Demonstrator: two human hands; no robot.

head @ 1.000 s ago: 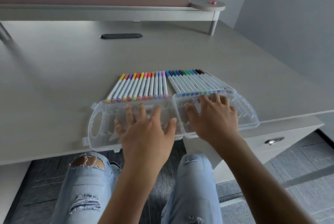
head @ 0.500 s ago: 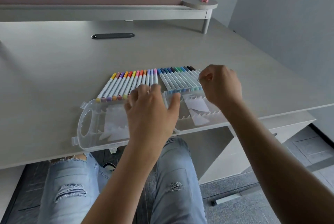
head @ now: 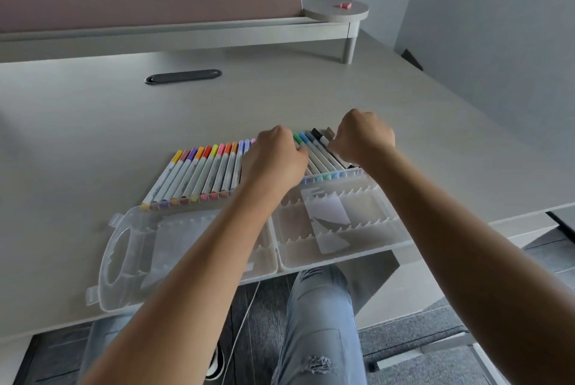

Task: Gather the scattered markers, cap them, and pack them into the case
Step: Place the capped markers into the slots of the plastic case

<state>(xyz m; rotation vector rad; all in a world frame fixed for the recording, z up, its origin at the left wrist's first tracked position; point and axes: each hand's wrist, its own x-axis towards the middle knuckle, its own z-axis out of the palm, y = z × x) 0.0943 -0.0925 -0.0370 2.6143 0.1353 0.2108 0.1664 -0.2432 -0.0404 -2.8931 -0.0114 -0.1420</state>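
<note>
A row of capped colour markers lies side by side on the desk, just behind an open clear plastic case. The case has two slotted halves, both without markers, and its near edge hangs over the desk front. My left hand sits on the middle of the row with its fingers curled down over the blue markers and its thumb against the teal ones. My right hand is curled at the right end of the row, its fingertips pinching a dark marker there.
A white paper insert lies in the case's right half. A black oval cable slot sits farther back on the desk. A raised shelf with a small pink item stands on a leg at the back right.
Both hands left the case and reached forward to the marker row. The left hand went from spread fingers to curled over the middle markers. The view tilted down and closer.
</note>
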